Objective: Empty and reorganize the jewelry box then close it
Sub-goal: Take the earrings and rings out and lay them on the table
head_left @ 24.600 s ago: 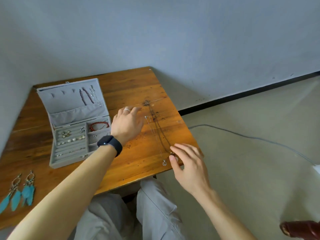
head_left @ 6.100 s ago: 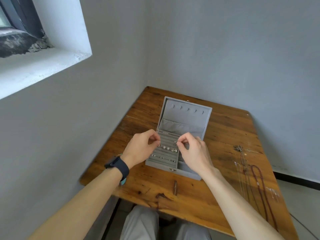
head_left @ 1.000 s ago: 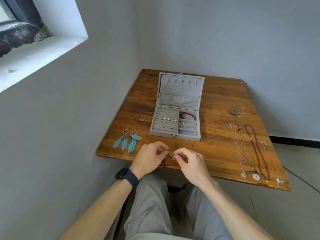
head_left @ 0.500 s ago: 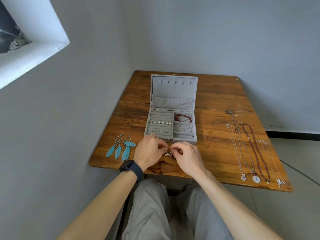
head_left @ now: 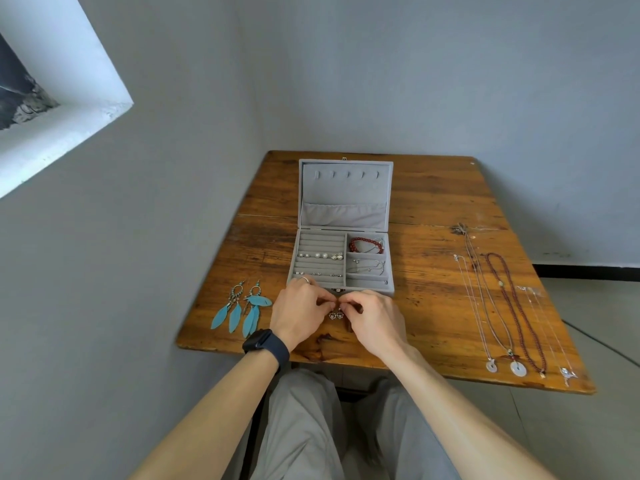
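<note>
Head view has both hands meeting just in front of the open grey velvet jewelry box (head_left: 344, 188), which stands mid-table with its lid upright. The left hand (head_left: 301, 315) and right hand (head_left: 375, 322), fingers curled, pinch the tops of the small silver heart-shaped drop earrings (head_left: 336, 315), probably to lay them as a pair on the worn wooden table (head_left: 433, 202). The turquoise feather earrings (head_left: 242, 311) and long necklaces (head_left: 512, 306) already lie there, sorted by kind. Pearl studs (head_left: 320, 255) and a red bead bracelet (head_left: 366, 244) sit in the box. Fingertips hide the hooks, and I cannot tell whether the hearts touch the wood.
</note>
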